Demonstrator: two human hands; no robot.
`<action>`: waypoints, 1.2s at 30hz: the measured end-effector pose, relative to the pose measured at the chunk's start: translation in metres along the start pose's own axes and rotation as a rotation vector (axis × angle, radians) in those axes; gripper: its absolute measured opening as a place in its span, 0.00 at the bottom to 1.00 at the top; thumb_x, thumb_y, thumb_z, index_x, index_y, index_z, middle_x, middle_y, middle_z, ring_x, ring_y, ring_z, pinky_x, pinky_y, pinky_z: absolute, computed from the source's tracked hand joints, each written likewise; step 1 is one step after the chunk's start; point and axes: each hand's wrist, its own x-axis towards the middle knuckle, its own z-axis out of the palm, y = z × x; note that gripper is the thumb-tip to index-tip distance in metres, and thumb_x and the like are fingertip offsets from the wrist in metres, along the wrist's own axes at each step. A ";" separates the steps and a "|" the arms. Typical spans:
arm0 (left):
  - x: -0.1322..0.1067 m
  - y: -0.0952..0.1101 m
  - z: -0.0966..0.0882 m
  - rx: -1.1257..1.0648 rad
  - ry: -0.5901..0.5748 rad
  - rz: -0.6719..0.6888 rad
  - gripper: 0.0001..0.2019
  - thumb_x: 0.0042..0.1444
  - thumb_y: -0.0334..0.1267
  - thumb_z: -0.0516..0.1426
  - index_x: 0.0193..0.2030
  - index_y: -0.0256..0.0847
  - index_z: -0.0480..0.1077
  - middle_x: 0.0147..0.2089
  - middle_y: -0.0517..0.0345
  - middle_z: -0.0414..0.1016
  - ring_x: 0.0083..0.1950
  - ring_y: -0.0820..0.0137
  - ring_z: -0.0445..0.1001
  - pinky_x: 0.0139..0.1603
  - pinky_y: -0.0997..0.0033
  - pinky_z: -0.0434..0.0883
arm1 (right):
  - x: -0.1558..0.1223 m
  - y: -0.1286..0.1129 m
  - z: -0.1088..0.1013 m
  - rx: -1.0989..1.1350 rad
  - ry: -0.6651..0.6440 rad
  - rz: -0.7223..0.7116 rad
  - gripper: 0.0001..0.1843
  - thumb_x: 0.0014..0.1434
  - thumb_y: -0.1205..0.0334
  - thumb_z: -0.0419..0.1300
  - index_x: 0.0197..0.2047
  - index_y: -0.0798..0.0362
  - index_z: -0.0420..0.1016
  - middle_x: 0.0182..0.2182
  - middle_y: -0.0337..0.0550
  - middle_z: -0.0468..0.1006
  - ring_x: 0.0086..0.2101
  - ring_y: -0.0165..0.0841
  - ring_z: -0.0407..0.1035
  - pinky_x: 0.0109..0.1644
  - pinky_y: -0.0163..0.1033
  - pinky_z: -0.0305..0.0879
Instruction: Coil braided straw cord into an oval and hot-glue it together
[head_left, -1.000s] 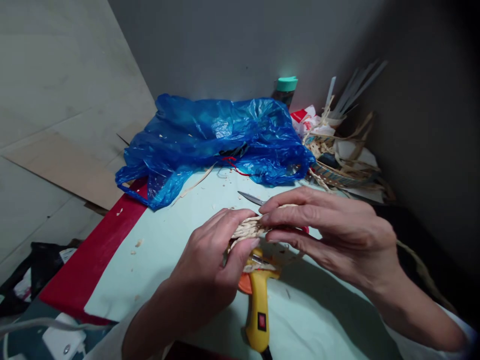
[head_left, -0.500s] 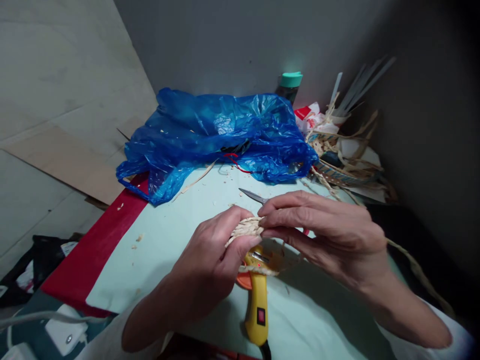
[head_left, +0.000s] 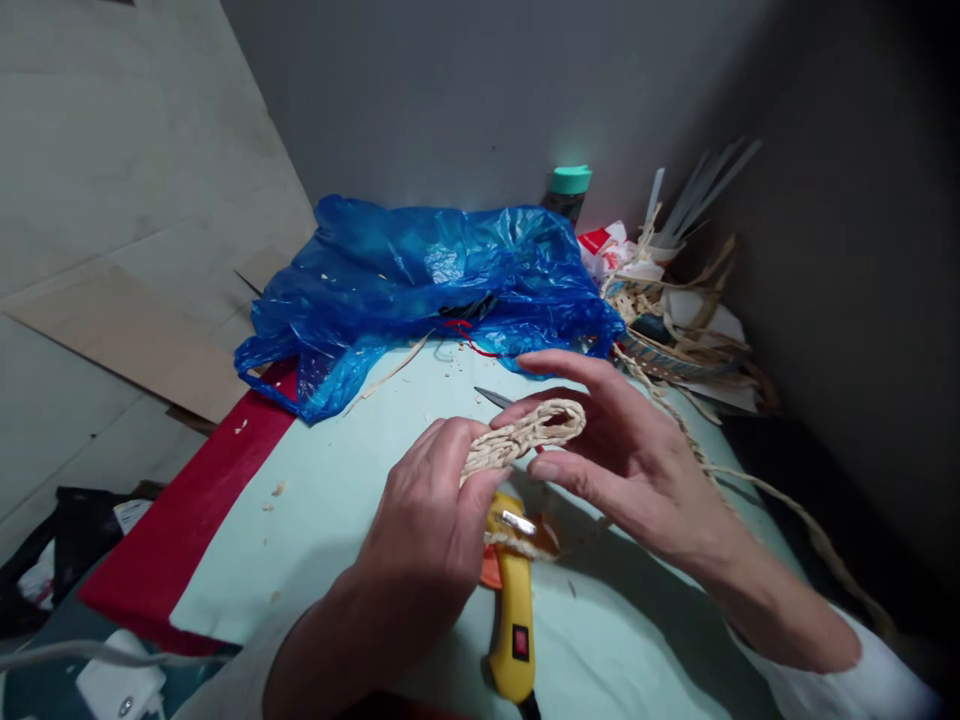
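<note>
A small coil of pale braided straw cord [head_left: 559,422], bent into a narrow loop of several layers, is pinched between the thumb and fingers of my left hand [head_left: 431,520]. Its looped end points right. My right hand [head_left: 622,450] is just right of the coil with thumb and fingers spread around that end; whether a fingertip still touches it I cannot tell. Below lies a yellow hot glue gun [head_left: 514,620] with a red switch, on an orange piece [head_left: 491,568]. Pointed scissor blades [head_left: 493,397] show behind the coil, their handles mostly hidden by my hands.
A crumpled blue plastic bag [head_left: 420,270] covers the back of the table [head_left: 322,510]. At back right stand a basket of straw strips [head_left: 675,345], a cup of glue sticks [head_left: 667,250] and a green-lidded bottle [head_left: 568,192]. A white plug [head_left: 124,675] sits at lower left.
My right hand's fingers have opened off the coil's right end and spread apart, so the loop now shows. My left hand keeps its grip. The camera view has shifted slightly.
</note>
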 end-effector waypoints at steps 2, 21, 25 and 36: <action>-0.001 0.001 0.002 0.036 0.047 0.025 0.07 0.65 0.30 0.49 0.41 0.42 0.68 0.35 0.57 0.75 0.38 0.65 0.74 0.37 0.65 0.69 | 0.000 0.000 0.005 0.116 0.033 0.070 0.29 0.60 0.65 0.69 0.61 0.45 0.65 0.44 0.39 0.81 0.41 0.31 0.78 0.44 0.32 0.76; -0.007 0.012 0.010 -0.182 0.098 -0.046 0.11 0.69 0.33 0.47 0.49 0.41 0.70 0.43 0.55 0.74 0.43 0.66 0.72 0.47 0.64 0.66 | -0.002 0.002 0.029 0.343 0.240 0.162 0.02 0.60 0.62 0.70 0.35 0.49 0.84 0.32 0.35 0.80 0.32 0.25 0.70 0.36 0.26 0.67; -0.001 0.012 0.004 -0.351 0.108 -0.150 0.09 0.68 0.36 0.53 0.44 0.42 0.75 0.40 0.58 0.77 0.41 0.69 0.75 0.44 0.70 0.69 | -0.002 0.001 0.028 0.335 0.248 0.177 0.04 0.58 0.61 0.70 0.37 0.50 0.84 0.34 0.37 0.81 0.33 0.28 0.72 0.36 0.29 0.69; 0.005 0.001 0.004 -0.846 0.085 -0.351 0.07 0.63 0.36 0.62 0.43 0.47 0.84 0.41 0.58 0.73 0.45 0.70 0.72 0.46 0.75 0.70 | -0.008 0.001 0.039 -0.139 0.139 -0.002 0.07 0.70 0.60 0.58 0.42 0.49 0.78 0.41 0.40 0.80 0.44 0.33 0.73 0.52 0.36 0.67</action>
